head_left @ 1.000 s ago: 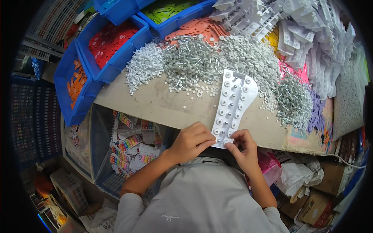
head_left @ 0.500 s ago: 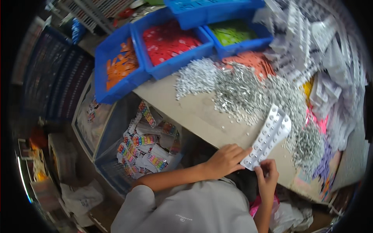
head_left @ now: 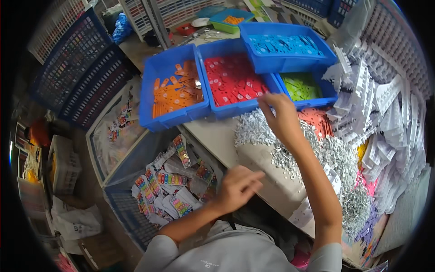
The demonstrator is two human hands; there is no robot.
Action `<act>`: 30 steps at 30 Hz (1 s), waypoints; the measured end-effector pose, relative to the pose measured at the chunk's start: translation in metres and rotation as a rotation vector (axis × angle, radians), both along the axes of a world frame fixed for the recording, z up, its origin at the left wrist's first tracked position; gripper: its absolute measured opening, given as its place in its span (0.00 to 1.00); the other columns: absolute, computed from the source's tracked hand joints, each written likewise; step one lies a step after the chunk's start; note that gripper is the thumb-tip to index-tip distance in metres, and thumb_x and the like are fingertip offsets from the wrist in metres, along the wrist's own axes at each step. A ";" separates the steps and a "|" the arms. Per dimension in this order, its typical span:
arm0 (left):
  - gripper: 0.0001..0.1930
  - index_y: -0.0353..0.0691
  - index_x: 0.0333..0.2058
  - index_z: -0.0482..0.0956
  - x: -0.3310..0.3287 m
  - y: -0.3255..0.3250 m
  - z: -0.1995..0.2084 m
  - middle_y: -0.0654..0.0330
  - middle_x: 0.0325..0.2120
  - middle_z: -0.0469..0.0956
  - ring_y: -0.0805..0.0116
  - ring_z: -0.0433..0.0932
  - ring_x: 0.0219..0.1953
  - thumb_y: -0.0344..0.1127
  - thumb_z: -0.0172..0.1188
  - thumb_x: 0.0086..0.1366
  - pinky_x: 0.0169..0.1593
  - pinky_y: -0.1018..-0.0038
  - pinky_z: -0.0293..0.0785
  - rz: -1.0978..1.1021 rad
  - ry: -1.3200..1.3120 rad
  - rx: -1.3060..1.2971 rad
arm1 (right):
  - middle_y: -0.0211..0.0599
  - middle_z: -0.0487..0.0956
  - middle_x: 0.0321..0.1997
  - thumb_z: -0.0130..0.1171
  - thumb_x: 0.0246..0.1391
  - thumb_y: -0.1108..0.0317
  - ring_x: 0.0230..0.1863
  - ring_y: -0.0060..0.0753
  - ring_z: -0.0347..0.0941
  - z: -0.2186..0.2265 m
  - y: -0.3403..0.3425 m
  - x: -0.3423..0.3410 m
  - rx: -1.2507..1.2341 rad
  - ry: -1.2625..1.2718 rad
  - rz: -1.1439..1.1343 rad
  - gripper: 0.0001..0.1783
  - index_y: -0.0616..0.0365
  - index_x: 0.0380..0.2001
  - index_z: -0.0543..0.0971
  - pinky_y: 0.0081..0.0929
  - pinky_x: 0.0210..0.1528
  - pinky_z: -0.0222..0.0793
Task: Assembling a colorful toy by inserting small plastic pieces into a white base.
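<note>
My right hand (head_left: 282, 115) reaches over the near right corner of the blue bin (head_left: 229, 109) of flat red pieces (head_left: 233, 79). Its fingers curve downward, with the thumb slightly apart and nothing visible between them. Near the table's front edge hovers my left hand (head_left: 238, 188), loosely bent, its fingers somewhat blurred and apparently empty. On the table a white moulded plastic strip (head_left: 302, 214) lies partly hidden beneath my right forearm. Small silvery-white parts (head_left: 253, 129) are heaped below my right hand.
Blue bins hold orange pieces (head_left: 174, 97), blue pieces (head_left: 285, 45) and green pieces (head_left: 301, 86). White moulded strips (head_left: 385, 99) pile up at the right. Left of the table, a crate (head_left: 127, 204) contains colourful carded items (head_left: 174, 179). Metal bits (head_left: 355, 215) lie near the right edge.
Both hands have let go of the white plastic strip, which now rests on the table. My right hand has moved up toward the red pieces; my left has drawn back leftward. The view has shifted.
</note>
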State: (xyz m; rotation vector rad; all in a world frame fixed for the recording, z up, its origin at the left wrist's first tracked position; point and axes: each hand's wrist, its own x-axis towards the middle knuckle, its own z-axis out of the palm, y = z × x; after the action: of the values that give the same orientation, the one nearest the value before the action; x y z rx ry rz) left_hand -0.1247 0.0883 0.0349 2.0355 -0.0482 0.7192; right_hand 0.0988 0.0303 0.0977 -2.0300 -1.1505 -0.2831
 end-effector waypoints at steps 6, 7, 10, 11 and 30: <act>0.10 0.34 0.46 0.82 -0.004 0.129 0.023 0.59 0.33 0.79 0.68 0.77 0.36 0.27 0.63 0.67 0.43 0.70 0.74 0.509 -0.022 0.169 | 0.48 0.85 0.42 0.75 0.47 0.52 0.46 0.54 0.82 -0.039 0.093 0.089 -0.576 0.330 -0.092 0.21 0.57 0.37 0.85 0.47 0.43 0.76; 0.11 0.33 0.47 0.82 0.001 0.149 0.027 0.60 0.33 0.79 0.71 0.77 0.36 0.28 0.63 0.68 0.41 0.73 0.73 0.554 -0.051 0.200 | 0.47 0.85 0.43 0.76 0.44 0.48 0.47 0.54 0.82 -0.041 0.099 0.090 -0.636 0.234 -0.108 0.26 0.55 0.40 0.84 0.48 0.45 0.77; 0.13 0.32 0.50 0.80 0.022 0.209 0.036 0.59 0.34 0.79 0.71 0.77 0.38 0.28 0.62 0.68 0.43 0.73 0.74 0.541 0.017 0.113 | 0.45 0.85 0.47 0.78 0.42 0.44 0.51 0.54 0.81 -0.044 0.113 0.090 -0.735 0.118 -0.127 0.33 0.52 0.46 0.82 0.49 0.50 0.78; 0.13 0.32 0.51 0.79 0.036 0.227 0.034 0.59 0.35 0.80 0.71 0.77 0.38 0.29 0.61 0.69 0.44 0.72 0.75 0.506 0.041 0.073 | 0.47 0.85 0.47 0.78 0.41 0.46 0.52 0.55 0.81 -0.045 0.114 0.093 -0.762 0.083 -0.152 0.31 0.53 0.45 0.82 0.50 0.51 0.79; 0.11 0.37 0.43 0.82 0.143 0.347 -0.026 0.45 0.45 0.81 0.45 0.80 0.50 0.34 0.63 0.63 0.50 0.52 0.76 0.141 0.538 0.761 | 0.56 0.83 0.35 0.58 0.62 0.67 0.40 0.60 0.82 -0.055 0.095 0.074 0.034 0.178 -0.253 0.06 0.58 0.38 0.77 0.52 0.44 0.78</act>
State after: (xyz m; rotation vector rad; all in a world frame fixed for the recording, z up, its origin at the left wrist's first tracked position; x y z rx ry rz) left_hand 0.0181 0.4354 0.0087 2.9279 0.1578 0.2097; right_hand 0.1729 0.1256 0.0423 -2.1239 -0.7763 -0.2388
